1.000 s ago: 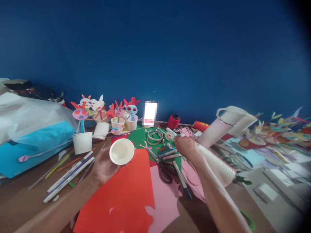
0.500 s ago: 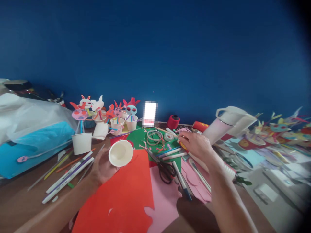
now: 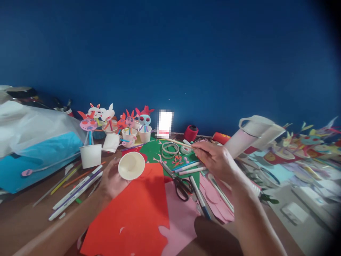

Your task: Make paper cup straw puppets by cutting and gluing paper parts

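Note:
My left hand (image 3: 114, 181) is closed round a white paper cup (image 3: 131, 166), tilted so that its open mouth faces me. The inside of the cup looks bare. Over the right side of the table, my right hand (image 3: 210, 153) pinches the near end of a thin wooden pencil (image 3: 179, 143), which points away to the left. Below the cup lies a sheet of red paper (image 3: 138, 209), partly over pink paper (image 3: 181, 209). Black-handled scissors (image 3: 181, 185) rest between my hands, close to several markers (image 3: 188, 166). A roll of clear tape (image 3: 185, 149) sits just under the pencil.
Paper cups with cut-out animal faces (image 3: 129, 137) stand at the back left, by a blue and white plastic bag (image 3: 45, 149). A pitcher (image 3: 247, 133) leans behind my right hand. A red spool (image 3: 191, 132) and a lit, blurred screen (image 3: 165, 122) are along the wall.
My right hand has shifted slightly left and closed its fingers on the pencil's end. My left hand still holds the cup in nearly the same spot.

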Tool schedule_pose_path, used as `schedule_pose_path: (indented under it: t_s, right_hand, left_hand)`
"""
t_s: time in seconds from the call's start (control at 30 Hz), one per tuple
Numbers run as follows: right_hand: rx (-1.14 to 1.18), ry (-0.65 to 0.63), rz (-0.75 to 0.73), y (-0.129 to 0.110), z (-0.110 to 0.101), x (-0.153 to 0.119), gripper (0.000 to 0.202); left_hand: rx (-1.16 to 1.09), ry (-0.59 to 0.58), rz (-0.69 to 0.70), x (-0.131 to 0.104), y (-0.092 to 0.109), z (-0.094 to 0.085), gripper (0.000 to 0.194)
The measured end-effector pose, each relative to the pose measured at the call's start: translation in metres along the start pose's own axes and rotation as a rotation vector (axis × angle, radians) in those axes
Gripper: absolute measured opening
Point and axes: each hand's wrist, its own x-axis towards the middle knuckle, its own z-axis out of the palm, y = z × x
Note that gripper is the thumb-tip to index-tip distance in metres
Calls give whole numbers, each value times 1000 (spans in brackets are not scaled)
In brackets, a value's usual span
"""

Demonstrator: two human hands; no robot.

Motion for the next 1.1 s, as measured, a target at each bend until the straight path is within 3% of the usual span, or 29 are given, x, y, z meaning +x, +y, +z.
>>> schedule_pose_path:
  t_s: [0.1,0.2,0.47,0.57,0.7,1.1]
  right_hand:
    - [81,-52,-131,-19,7,-4,24]
    - [30,-108,-183,-34,13,-8,24]
    - [-354,-172,-186,-52,41,-14,14]
    - [-411,-220,-193,-59,50,-16,12]
    - [-437,-185,-165,-64,60,-18,9]
    - [-459,-365,-111,-75,57,-17,15]
  left_hand:
    - [-83,-83,-77,2,1,-1,24]
    - [-101,-89,-97,4,1,-4,23]
    - [-100,-100,-142,6,-1,-6,21]
    - [-91,-99,-149,5,-3,-5,20]
    - [-76,-88,-177,5,-5,-2,20]
    - [-20,-21,-190,5,-10,1,19]
